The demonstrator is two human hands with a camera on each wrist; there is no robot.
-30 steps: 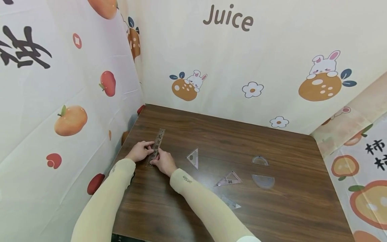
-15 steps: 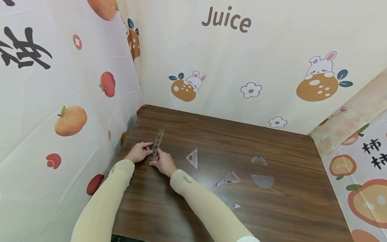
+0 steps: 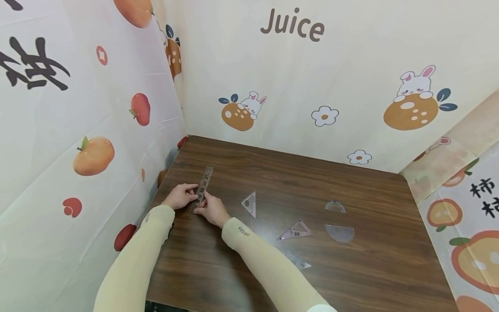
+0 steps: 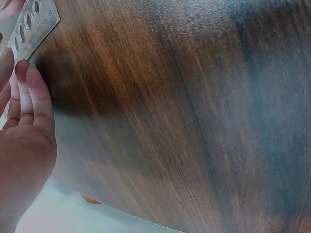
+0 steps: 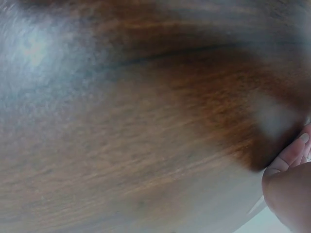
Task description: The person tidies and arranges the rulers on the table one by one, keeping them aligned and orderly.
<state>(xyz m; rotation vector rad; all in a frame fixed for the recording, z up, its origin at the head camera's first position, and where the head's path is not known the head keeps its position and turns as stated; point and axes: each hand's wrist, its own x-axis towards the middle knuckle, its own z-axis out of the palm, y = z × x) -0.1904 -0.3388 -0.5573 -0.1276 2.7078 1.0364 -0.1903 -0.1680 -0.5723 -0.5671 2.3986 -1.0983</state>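
A clear ruler (image 3: 205, 178) with cut-out shapes lies slantwise near the left side of the wooden table. My left hand (image 3: 181, 196) pinches its left edge with thumb and fingers. On the opposite edge, nearer the low end, my right hand (image 3: 212, 210) grips the ruler between thumb and fingertips. In the left wrist view, the ruler's marked end (image 4: 43, 26) shows past the left hand's fingers (image 4: 39, 92). Only part of the right hand (image 5: 291, 179) appears at the right border of the right wrist view, and its contact with the ruler is hidden there.
Right of the hands lies a clear set square (image 3: 253, 208), with a second set square (image 3: 290, 235) and a third (image 3: 298, 261) farther right. Beyond them are a small protractor (image 3: 336, 203) and a larger protractor (image 3: 340, 234). Printed curtains (image 3: 288, 78) enclose the table (image 3: 370, 268).
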